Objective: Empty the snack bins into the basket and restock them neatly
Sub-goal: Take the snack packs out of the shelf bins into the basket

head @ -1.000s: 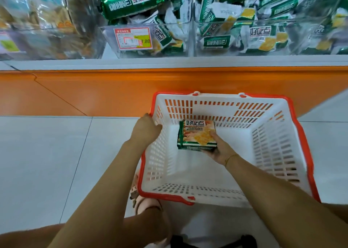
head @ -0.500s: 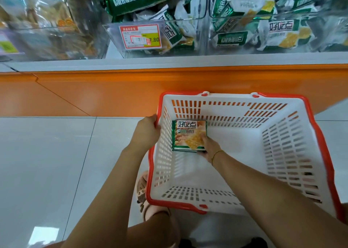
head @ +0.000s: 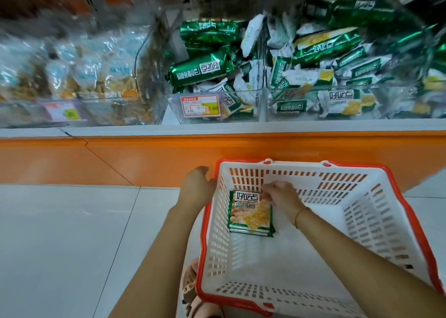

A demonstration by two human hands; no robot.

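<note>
A white basket with an orange rim stands on the floor below the shelf. A small stack of flat green snack packs lies on the basket's bottom, in its far left corner. My right hand is inside the basket, its fingertips resting on the top right corner of the stack. My left hand is just outside the left rim, thumb near the rim, fingers loose and holding nothing. Two clear bins on the shelf hold jumbled green and white snack packs.
A red and yellow price tag sits on the front of the left green-snack bin. Another clear bin with pale snack bags stands further left. The orange shelf base runs behind the basket. My sandalled foot is beside the basket's near left corner.
My right hand has laid the packs flat on the basket's bottom and slid up to their top corner. My left hand has come off the rim. The view tilted up toward the bins.
</note>
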